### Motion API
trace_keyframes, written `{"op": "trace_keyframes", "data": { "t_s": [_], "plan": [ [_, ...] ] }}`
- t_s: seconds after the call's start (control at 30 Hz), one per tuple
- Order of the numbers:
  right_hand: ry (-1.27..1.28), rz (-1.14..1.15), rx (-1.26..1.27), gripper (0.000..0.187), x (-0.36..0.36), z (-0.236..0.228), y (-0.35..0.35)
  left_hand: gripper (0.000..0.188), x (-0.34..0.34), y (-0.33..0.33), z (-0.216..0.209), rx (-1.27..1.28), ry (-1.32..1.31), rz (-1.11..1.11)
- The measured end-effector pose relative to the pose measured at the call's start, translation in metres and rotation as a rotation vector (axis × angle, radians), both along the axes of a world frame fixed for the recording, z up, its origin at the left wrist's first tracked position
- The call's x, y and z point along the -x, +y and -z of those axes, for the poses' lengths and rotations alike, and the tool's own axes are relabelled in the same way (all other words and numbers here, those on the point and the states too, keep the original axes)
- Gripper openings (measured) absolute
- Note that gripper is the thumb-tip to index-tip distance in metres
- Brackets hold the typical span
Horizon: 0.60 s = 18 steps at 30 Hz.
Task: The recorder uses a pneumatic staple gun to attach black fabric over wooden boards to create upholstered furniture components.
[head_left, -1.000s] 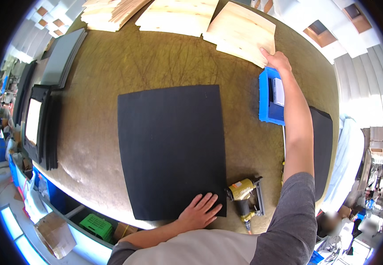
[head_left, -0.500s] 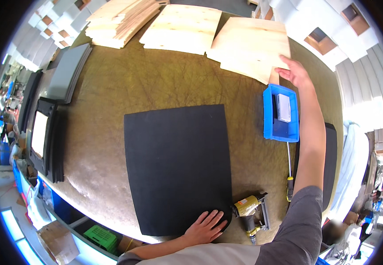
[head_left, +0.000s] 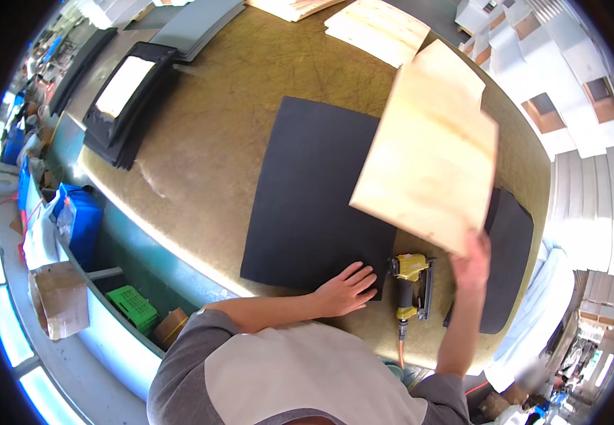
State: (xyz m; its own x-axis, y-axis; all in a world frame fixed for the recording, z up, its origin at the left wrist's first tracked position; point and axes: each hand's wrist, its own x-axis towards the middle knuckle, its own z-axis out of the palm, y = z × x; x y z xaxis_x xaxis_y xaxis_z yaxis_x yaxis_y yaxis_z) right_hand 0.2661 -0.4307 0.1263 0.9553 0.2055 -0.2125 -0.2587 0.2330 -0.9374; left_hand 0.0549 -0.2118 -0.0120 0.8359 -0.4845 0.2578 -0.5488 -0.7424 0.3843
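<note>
A thin plywood board [head_left: 431, 159] is raised in front of me, my right hand [head_left: 470, 258] gripping its near right corner; that hand is a little blurred. The board covers the far right part of a black foam-like sheet [head_left: 314, 198] lying on the worktable. On the sheet's near right corner my left hand [head_left: 349, 289] rests flat, fingers spread. Just right of that hand lies a yellow and black nail gun [head_left: 412, 283], its hose running toward me. Whatever lies directly beneath the board is hidden.
Plywood stacks [head_left: 378, 30] line the table's far side. Dark framed panels [head_left: 126, 99] and grey sheets [head_left: 197, 28] are piled at the far left. More black sheets [head_left: 502, 262] lie at the right edge. Beyond the table's near left edge is a green crate [head_left: 132, 306].
My right hand has taken a board from the far right stack and drawn it nearer, over the black sheet's far right part. My left hand stays on the sheet. The view has turned.
</note>
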Motion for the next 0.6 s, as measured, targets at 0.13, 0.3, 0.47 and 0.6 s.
{"op": "trace_keyframes", "data": {
  "t_s": [0.13,0.3,0.47,0.6],
  "plan": [
    [0.178,-0.218,-0.100,0.027,0.081,0.050,0.042,0.048,0.012,-0.011,0.009,-0.015,-0.061,0.032],
    [0.186,-0.286,-0.149,0.023,0.111,0.091,0.071,0.052,0.024,-0.009,0.007,0.095,0.000,-0.001],
    [0.196,-0.300,-0.175,0.023,0.118,0.105,0.075,0.052,0.023,-0.007,0.004,0.051,0.004,0.008],
    [0.210,-0.249,-0.138,0.023,0.113,0.106,0.080,0.051,0.024,-0.006,0.004,0.079,-0.008,0.015]
  ]
}}
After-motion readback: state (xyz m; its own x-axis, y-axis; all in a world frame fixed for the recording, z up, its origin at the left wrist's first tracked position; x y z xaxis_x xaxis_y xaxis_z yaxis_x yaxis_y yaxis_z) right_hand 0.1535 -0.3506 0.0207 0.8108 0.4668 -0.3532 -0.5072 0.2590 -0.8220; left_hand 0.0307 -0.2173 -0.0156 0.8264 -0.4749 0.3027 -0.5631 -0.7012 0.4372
